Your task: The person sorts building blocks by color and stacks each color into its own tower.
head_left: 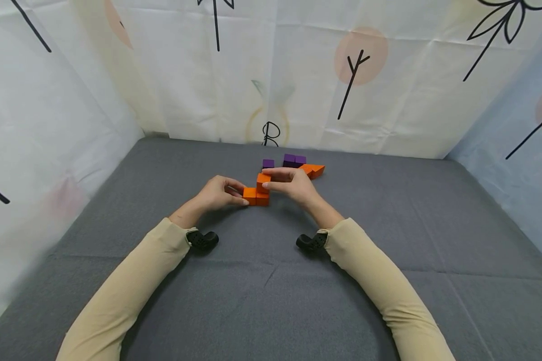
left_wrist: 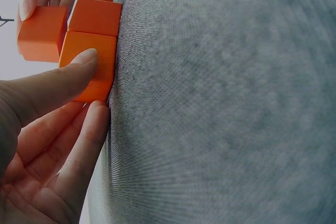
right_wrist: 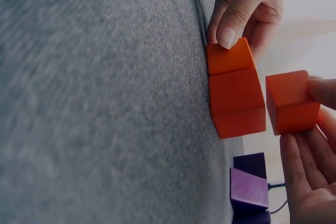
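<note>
Two orange cubes stand side by side on the grey cloth: a left cube [head_left: 249, 196] and a right cube [head_left: 262, 200]. My left hand [head_left: 214, 194] pinches the left cube, its thumb [left_wrist: 84, 59] on the front face and its fingers at the side. Between the thumb and fingers of my right hand [head_left: 294, 188] is a third orange cube [right_wrist: 291, 98]. That cube hangs just above the right cube, with a narrow gap showing between them in the right wrist view.
Behind the right hand lie orange wedge-like pieces [head_left: 315, 171], partly covered by it. Farther back are a pair of purple blocks [head_left: 294, 160] and a single purple block [head_left: 268, 163]. A patterned white curtain [head_left: 307, 100] hangs along the table's back edge.
</note>
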### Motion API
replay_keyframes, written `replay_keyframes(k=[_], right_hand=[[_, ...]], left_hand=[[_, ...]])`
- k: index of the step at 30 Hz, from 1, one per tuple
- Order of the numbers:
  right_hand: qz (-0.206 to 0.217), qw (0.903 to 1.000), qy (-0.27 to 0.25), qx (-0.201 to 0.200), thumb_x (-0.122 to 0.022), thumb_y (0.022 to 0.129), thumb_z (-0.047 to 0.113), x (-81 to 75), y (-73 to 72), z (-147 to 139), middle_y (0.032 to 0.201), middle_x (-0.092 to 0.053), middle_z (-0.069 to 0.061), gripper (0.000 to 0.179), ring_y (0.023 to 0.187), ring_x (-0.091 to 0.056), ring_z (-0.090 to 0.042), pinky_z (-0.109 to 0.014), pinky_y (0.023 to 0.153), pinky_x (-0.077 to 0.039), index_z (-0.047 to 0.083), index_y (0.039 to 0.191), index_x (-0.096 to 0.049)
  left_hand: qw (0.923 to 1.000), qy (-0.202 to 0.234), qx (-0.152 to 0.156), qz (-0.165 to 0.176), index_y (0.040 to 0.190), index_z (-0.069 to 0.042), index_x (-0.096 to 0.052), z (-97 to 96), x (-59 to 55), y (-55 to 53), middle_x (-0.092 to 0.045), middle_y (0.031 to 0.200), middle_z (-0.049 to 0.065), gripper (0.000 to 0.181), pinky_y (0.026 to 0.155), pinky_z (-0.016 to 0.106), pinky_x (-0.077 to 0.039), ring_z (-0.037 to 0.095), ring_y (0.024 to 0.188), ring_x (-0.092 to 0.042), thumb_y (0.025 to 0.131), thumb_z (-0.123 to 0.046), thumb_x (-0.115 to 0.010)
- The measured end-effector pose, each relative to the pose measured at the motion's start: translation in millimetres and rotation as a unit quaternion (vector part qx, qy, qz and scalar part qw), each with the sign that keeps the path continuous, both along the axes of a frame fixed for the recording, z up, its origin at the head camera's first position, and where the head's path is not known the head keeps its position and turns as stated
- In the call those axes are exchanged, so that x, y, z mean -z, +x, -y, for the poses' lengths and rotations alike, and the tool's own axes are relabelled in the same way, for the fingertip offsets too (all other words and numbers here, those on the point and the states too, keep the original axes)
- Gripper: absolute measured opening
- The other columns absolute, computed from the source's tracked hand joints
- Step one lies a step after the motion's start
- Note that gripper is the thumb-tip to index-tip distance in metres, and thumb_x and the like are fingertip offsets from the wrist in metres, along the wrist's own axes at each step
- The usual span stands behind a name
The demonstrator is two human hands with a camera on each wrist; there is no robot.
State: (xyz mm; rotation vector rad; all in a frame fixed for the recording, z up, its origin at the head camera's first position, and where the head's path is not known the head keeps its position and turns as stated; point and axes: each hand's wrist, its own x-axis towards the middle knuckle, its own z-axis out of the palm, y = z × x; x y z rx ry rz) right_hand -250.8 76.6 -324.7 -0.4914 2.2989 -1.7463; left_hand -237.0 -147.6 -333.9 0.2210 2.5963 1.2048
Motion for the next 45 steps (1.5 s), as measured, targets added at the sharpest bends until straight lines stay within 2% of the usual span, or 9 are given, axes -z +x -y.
replay_keyframes(k=[9,21,31,39,45], right_hand=[[0.002,0.9998,0.004,-0.02,-0.072,0.086,0.012,0.1,0.6,9.7,0.123,-0.066,-0.01,0.04,0.113,-0.062,-0.02,-0.036,0.099,-0.047,0.007,0.125,-0.064],[-0.021,0.9986,0.009,-0.048,-0.071,0.087,0.01,1.6,2.1,17.2,0.123,-0.065,-0.013,0.039,0.112,-0.062,-0.022,-0.034,0.095,-0.05,0.005,0.125,-0.064],[-0.015,0.9978,0.004,-0.065,-0.069,0.088,0.01,2.9,0.7,19.1,0.124,-0.065,-0.013,0.043,0.114,-0.061,-0.022,-0.034,0.096,-0.049,0.002,0.129,-0.06],[-0.009,0.9975,0.006,-0.069,-0.069,0.088,0.011,2.5,1.9,18.7,0.127,-0.063,-0.013,0.044,0.117,-0.06,-0.022,-0.035,0.098,-0.048,0.004,0.131,-0.059],[-0.002,0.9987,-0.004,-0.052,-0.072,0.087,0.014,3.5,2.3,12.2,0.13,-0.062,-0.009,0.049,0.12,-0.058,-0.02,-0.035,0.1,-0.047,0.004,0.133,-0.057]], left_hand=[[1.0,0.003,-0.002,0.003,0.125,-0.002,-0.062,-1.2,0.9,0.0,-0.065,0.121,0.017,0.046,0.091,0.04,-0.051,0.028,0.108,-0.063,0.084,-0.019,-0.075],[1.0,-0.002,0.004,-0.004,0.123,-0.003,-0.064,-2.2,1.2,-0.9,-0.065,0.12,0.016,0.043,0.09,0.04,-0.051,0.027,0.107,-0.063,0.084,-0.019,-0.075],[1.0,-0.001,0.002,-0.009,0.122,-0.002,-0.064,-3.0,0.5,-0.8,-0.065,0.121,0.016,0.042,0.091,0.041,-0.051,0.028,0.108,-0.063,0.084,-0.018,-0.075],[1.0,0.0,-0.001,-0.007,0.122,-0.003,-0.064,-2.7,1.3,0.1,-0.065,0.12,0.016,0.042,0.091,0.04,-0.051,0.028,0.108,-0.063,0.084,-0.018,-0.075],[1.0,0.004,-0.003,-0.005,0.123,-0.002,-0.064,-1.6,2.7,0.4,-0.065,0.121,0.017,0.044,0.092,0.04,-0.05,0.028,0.107,-0.063,0.084,-0.019,-0.075]])
